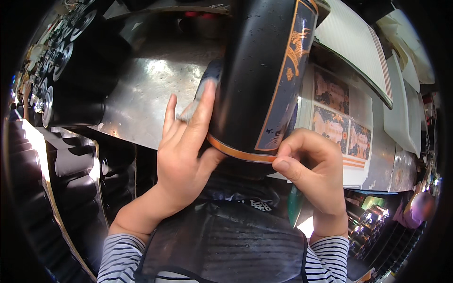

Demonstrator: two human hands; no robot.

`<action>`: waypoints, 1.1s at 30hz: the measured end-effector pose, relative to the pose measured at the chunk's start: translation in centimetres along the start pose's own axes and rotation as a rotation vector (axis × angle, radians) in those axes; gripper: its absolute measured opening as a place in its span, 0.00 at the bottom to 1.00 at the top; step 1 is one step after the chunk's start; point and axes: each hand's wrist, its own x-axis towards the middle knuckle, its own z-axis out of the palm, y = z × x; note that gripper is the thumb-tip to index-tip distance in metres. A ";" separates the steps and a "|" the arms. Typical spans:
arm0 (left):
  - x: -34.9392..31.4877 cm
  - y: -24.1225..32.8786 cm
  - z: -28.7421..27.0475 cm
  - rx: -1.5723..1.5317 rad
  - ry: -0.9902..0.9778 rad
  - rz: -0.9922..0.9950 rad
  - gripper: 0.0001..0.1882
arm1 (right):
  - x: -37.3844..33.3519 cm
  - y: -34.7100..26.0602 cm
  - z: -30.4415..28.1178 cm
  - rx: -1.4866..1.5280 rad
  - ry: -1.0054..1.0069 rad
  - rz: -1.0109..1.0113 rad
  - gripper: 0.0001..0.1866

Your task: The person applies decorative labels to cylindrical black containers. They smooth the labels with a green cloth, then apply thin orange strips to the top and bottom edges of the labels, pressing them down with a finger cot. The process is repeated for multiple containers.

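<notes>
A tall black canister [257,70] with a dark blue label trimmed in orange stands tilted in the middle of the view. My left hand [184,155] presses flat against its left side, with a grey cloth [200,96] under the fingers. My right hand [314,165] pinches the orange band at the canister's lower right edge, where the label's corner ends. A green-handled tool [296,205] sticks out below my right palm.
A shiny metal worktop [151,94] lies behind the canister. Sheets of printed labels [344,122] lie to the right, with white trays [401,108] beyond. Rows of black canisters [71,61] are stacked at the left. I wear a dark apron [226,245] and striped sleeves.
</notes>
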 end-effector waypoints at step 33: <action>-4.0 2.9 -0.7 0.568 -0.160 0.345 0.19 | -0.1 0.7 -0.3 0.132 0.007 0.045 0.06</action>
